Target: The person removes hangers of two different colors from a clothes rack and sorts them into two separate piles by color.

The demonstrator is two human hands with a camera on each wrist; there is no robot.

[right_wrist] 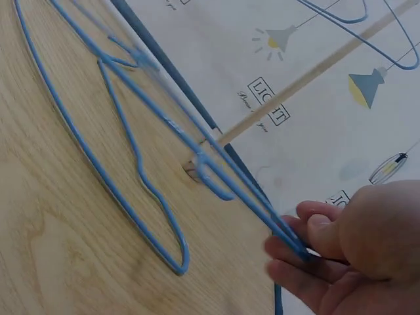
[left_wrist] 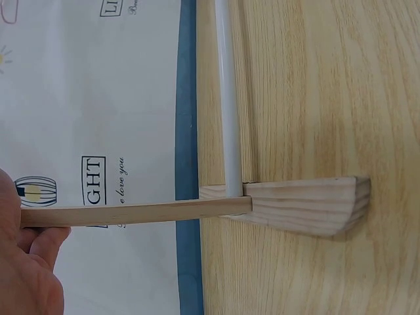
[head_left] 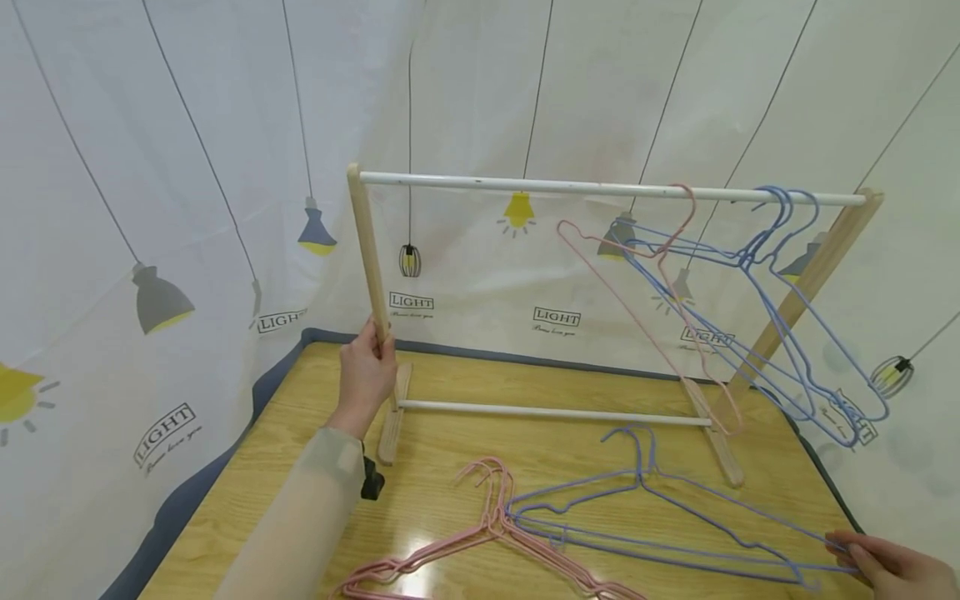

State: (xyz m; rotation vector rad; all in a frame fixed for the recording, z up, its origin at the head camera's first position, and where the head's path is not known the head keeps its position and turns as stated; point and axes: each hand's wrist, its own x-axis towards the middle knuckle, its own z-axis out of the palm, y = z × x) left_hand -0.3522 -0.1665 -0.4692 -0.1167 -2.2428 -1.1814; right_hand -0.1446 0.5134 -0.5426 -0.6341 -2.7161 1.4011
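My left hand [head_left: 366,371] grips the left wooden post [head_left: 369,250] of a small clothes rack, partway up; the left wrist view shows the post [left_wrist: 138,213] between thumb and fingers. At the lower right, my right hand [head_left: 896,567] pinches the end of a blue wire hanger [head_left: 738,492], its hook pointing toward the rack. Another blue hanger [head_left: 682,504] lies beside it on the table. Several pink hangers [head_left: 495,525] are bunched at the front middle. From the white top bar [head_left: 525,185] hang a pink hanger [head_left: 693,329] and several blue hangers [head_left: 787,333], toward the right end.
The rack stands on wooden feet [head_left: 724,454] on a wood-grain table [head_left: 300,467], with a white lower bar [head_left: 555,412] between them. A light cloth [head_left: 465,258] printed with lamps hangs behind and around the table. A black device [head_left: 371,482] sits at my left wrist.
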